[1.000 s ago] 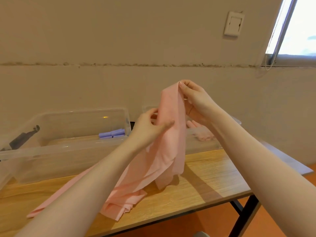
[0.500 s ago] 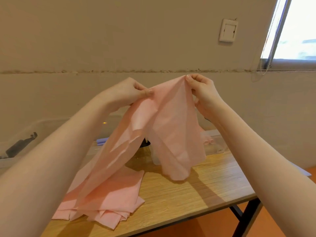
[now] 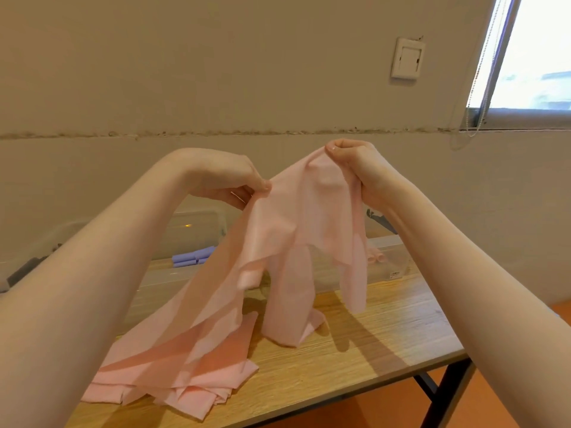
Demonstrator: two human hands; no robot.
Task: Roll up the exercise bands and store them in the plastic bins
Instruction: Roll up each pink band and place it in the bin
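A long pink exercise band hangs in the air between both hands, its lower folds piled on the wooden table. My left hand pinches one upper edge of the band. My right hand pinches the other upper edge a little higher. Behind the band stand two clear plastic bins: the left bin holds rolled purple bands, the right bin shows a rolled pink band.
A wall runs close behind the table, with a switch plate and a window at the upper right. The table's front edge and black leg stand over an orange floor.
The band's top has been spread wider between my hands and held slightly lower. More of the band now drapes onto the table; the view has shifted a little.
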